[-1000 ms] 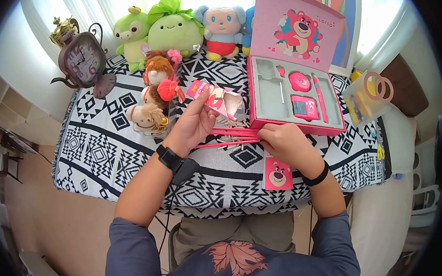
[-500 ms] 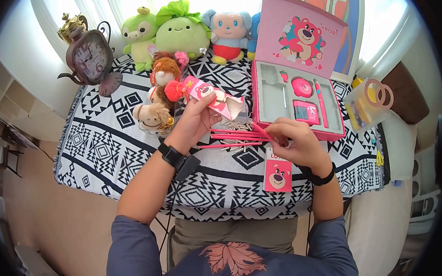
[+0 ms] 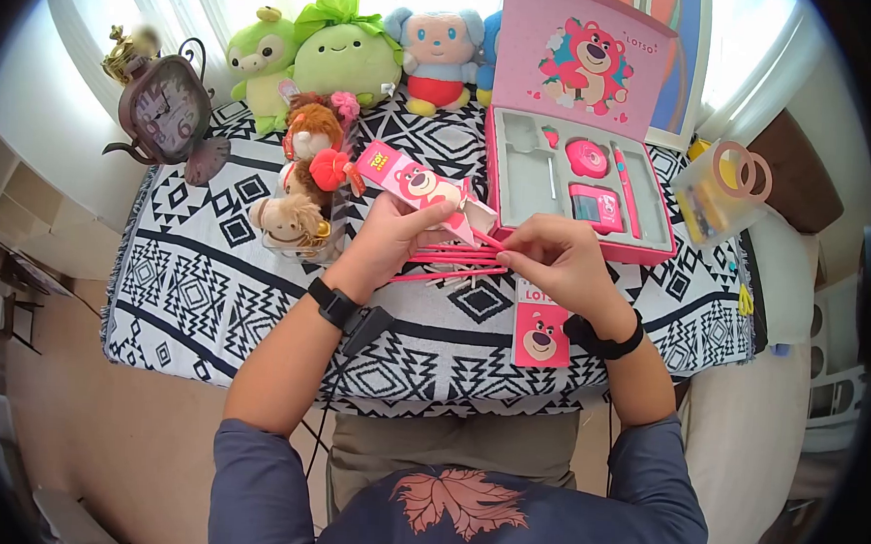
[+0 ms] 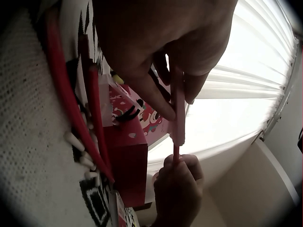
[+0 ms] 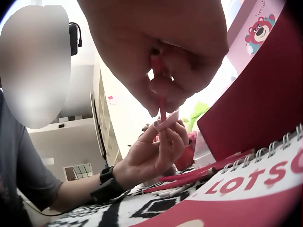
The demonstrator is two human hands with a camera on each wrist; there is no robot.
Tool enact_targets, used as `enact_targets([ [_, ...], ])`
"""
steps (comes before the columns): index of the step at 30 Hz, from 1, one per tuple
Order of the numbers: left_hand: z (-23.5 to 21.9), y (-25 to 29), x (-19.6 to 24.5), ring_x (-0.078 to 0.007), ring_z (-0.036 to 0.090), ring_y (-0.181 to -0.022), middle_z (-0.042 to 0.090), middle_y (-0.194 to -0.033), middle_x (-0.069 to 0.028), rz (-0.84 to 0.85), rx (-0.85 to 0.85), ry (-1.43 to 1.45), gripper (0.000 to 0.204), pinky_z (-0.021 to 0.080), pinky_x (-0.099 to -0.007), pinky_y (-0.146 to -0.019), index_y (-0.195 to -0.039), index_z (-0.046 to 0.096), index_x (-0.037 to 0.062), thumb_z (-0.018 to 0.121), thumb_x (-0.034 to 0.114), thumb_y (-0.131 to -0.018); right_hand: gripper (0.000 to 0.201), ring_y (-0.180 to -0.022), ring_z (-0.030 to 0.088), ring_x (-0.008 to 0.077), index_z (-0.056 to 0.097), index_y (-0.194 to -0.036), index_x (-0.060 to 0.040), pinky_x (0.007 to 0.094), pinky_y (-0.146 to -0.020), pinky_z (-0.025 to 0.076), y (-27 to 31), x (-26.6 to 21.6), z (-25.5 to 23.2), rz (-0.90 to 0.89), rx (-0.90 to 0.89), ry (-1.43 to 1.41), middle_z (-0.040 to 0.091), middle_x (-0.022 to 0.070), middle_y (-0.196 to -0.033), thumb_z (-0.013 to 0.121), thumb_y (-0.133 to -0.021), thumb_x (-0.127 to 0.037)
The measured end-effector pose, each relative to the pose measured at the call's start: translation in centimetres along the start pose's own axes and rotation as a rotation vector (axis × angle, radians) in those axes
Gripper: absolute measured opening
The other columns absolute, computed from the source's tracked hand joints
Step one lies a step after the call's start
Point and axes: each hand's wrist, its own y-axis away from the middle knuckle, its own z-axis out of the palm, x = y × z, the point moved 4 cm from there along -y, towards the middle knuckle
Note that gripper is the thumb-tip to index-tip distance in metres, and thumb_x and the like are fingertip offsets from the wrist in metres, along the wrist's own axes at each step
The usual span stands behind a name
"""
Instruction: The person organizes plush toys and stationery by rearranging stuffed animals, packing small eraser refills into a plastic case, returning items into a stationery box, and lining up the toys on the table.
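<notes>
My left hand (image 3: 386, 238) grips a slim pink bear-print carton (image 3: 406, 172), thumb across its front, its torn-open end facing right. Between thumb and fingers my right hand (image 3: 559, 264) pinches a pink pencil (image 3: 486, 239). The pencil points into the carton's open end; in the left wrist view the pencil (image 4: 176, 152) lines up with the carton (image 4: 177, 113), its tip hidden there. More pink pencils (image 3: 446, 257) lie side by side on the patterned cloth below the hands. Among them are scattered short white sticks (image 4: 75, 141). A spiral notebook (image 3: 542, 337) lies below my right hand.
An open pink gift box (image 3: 643, 253) with a grey tray of stationery stands behind my right hand. Small plush animals (image 3: 286, 215) sit left, larger plush toys (image 3: 343, 60) along the back. A clock (image 3: 166, 110) stands far left, a clear bag (image 3: 710, 208) far right.
The carton has come down and right toward the right hand. My right hand has lifted a pink pencil off the row and brought its end to the carton's opening.
</notes>
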Motion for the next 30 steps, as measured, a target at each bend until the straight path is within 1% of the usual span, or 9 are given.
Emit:
enact_targets([
  [3, 0.8, 0.5, 0.3, -0.02, 0.077, -0.108, 0.074, -0.122, -0.0106, -0.055, -0.037, 0.049, 0.027, 0.067, -0.0346, -0.094, -0.126, 0.063, 0.0001, 0.073, 0.012, -0.104, 0.026, -0.091, 0.07, 0.0119, 0.076, -0.116, 0.003, 0.0298, -0.079, 0.062, -0.2, -1.0, 0.7, 0.01, -0.029, -0.395, 0.07, 0.0106, -0.122, 0.082, -0.093, -0.006],
  [4, 0.4, 0.3, 0.1, -0.02, 0.077, -0.108, 0.074, -0.122, -0.0106, -0.055, -0.035, 0.05, 0.027, 0.067, -0.0346, -0.094, -0.126, 0.063, 0.0001, 0.073, 0.012, -0.104, 0.026, -0.091, 0.07, 0.0119, 0.076, -0.116, 0.003, 0.0298, -0.079, 0.062, -0.2, -0.8, 0.6, 0.01, -0.031, -0.394, 0.07, 0.0106, -0.122, 0.082, -0.093, -0.006],
  [7, -0.2, -0.1, 0.0, -0.0182, 0.078, -0.105, 0.075, -0.118, -0.0099, -0.041, -0.03, 0.219, 0.027, 0.066, -0.0304, -0.094, -0.127, 0.063, 0.001, 0.072, 0.014, -0.105, 0.044, -0.135, 0.064, 0.0283, 0.063, -0.138, 0.006, 0.0413, -0.113, 0.055, -0.5, -0.7, 0.4, -0.161, -0.141, -0.886, 0.062, 0.0182, -0.14, 0.075, -0.097, -0.005],
  [11, -0.3, -0.2, -0.3, -0.0175, 0.077, -0.106, 0.074, -0.119, -0.0092, -0.048, -0.02, 0.268, 0.03, 0.066, -0.03, -0.094, -0.128, 0.063, 0.0019, 0.073, 0.016, -0.104, 0.037, -0.135, 0.064, 0.0258, 0.063, -0.135, 0.0055, 0.039, -0.112, 0.055, -0.5, -0.9, 1.0, -0.095, -0.13, -0.939, 0.063, 0.0171, -0.14, 0.07, -0.103, -0.01],
  [13, 0.2, 0.0, -0.6, -0.0177, 0.076, -0.109, 0.073, -0.122, -0.0086, -0.093, -0.065, 0.213, 0.03, 0.066, -0.0303, -0.095, -0.129, 0.063, 0.0029, 0.072, 0.016, -0.104, 0.028, -0.117, 0.072, 0.0194, 0.065, -0.128, 0.0045, 0.0326, -0.098, 0.061, -0.5, 0.2, 1.6, -0.061, 0.019, -0.717, 0.07, 0.0127, -0.125, 0.068, -0.106, -0.011],
  [19, 0.3, 0.0, -0.5, -0.0199, 0.075, -0.113, 0.072, -0.126, -0.0116, -0.075, -0.118, 0.267, 0.029, 0.064, -0.0323, -0.1, -0.132, 0.06, 0.0005, 0.065, 0.017, -0.109, 0.016, -0.076, 0.067, 0.0129, 0.07, -0.108, 0.0028, 0.0288, -0.064, 0.055, -0.5, 1.3, 1.0, 0.182, -0.108, -0.5, 0.069, 0.0027, -0.09, 0.076, -0.101, -0.01],
  [20, 0.2, -0.1, -0.1, -0.0214, 0.075, -0.116, 0.071, -0.127, -0.0137, -0.051, -0.142, 0.334, 0.029, 0.064, -0.0328, -0.101, -0.133, 0.058, -0.0016, 0.062, 0.017, -0.111, 0.016, -0.076, 0.067, 0.0129, 0.07, -0.108, 0.0028, 0.0288, -0.064, 0.055, -0.4, 1.0, 1.0, 0.185, -0.109, -0.495, 0.069, 0.0027, -0.09, 0.076, -0.101, -0.01],
  [23, -0.7, -0.4, -0.3, -0.0176, 0.075, -0.11, 0.074, -0.122, -0.01, -0.033, -0.128, 0.48, 0.024, 0.065, -0.0285, -0.096, -0.129, 0.062, 0.0012, 0.062, 0.018, -0.111, 0.018, -0.079, 0.071, 0.0239, 0.071, -0.105, -0.0013, 0.036, -0.069, 0.056, -0.4, -0.3, 1.7, -0.27, -0.198, 0.252, 0.071, 0.0094, -0.092, 0.08, -0.091, -0.008],
  [30, -0.8, -0.2, 0.2, -0.0153, 0.076, -0.105, 0.076, -0.117, -0.0076, -0.037, -0.103, 0.521, 0.022, 0.064, -0.0277, -0.091, -0.124, 0.065, 0.0044, 0.062, 0.021, -0.11, 0.022, -0.084, 0.07, 0.0313, 0.072, -0.107, -0.0026, 0.0406, -0.075, 0.057, 0.2, 0.4, 2.9, -0.259, -0.21, 0.579, 0.07, 0.0123, -0.094, 0.081, -0.087, -0.009],
])
